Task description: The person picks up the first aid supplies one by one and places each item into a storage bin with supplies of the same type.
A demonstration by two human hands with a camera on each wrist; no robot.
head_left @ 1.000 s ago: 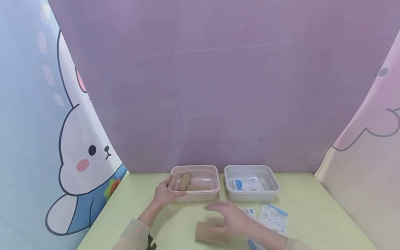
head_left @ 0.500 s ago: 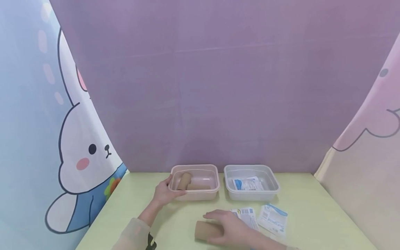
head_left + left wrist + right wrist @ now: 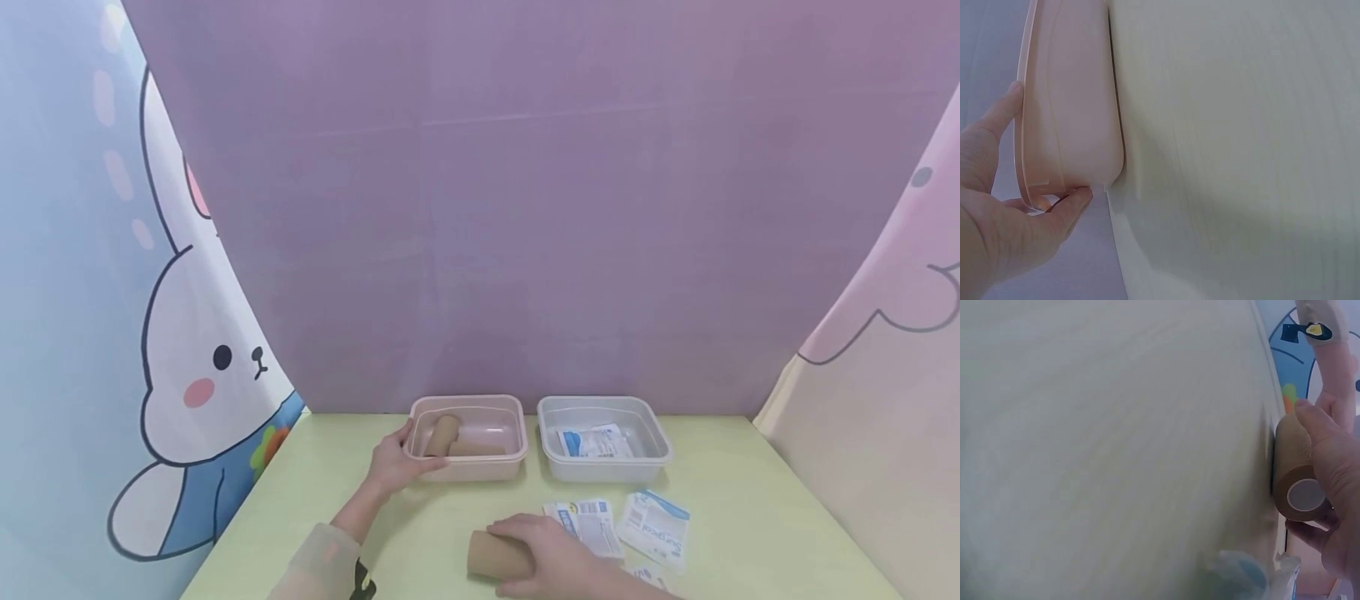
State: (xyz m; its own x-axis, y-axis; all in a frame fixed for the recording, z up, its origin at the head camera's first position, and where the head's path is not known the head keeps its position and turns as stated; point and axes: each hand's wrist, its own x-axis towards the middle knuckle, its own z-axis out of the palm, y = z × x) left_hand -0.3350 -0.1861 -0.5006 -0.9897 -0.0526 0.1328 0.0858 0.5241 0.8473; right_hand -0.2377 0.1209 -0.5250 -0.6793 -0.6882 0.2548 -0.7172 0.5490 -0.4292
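My left hand (image 3: 393, 465) grips the near-left corner of a pink plastic tub (image 3: 472, 472); in the left wrist view, thumb and fingers pinch its rim. Two tan bandage rolls (image 3: 444, 435) lie inside that tub. Nearer to me, another tan bandage roll (image 3: 489, 554) lies on its side on the table. My right hand (image 3: 558, 557) holds its right end from above. The right wrist view shows the thumb and fingers on either side of this roll, whose pale round core (image 3: 1305, 495) faces the camera.
To the right stands a white plastic tub (image 3: 606, 472) with blue-and-white packets (image 3: 600, 442) in it. On the table near my right hand lie a printed packet (image 3: 596, 529), a packet marked "Surgical" (image 3: 656, 527) and part of another packet (image 3: 649, 575). A purple cloth (image 3: 480, 250) hangs behind.
My right hand has come down from over the table onto the tan roll and closed on it, uncovering the packets behind. The left hand and pink tub have stayed put.
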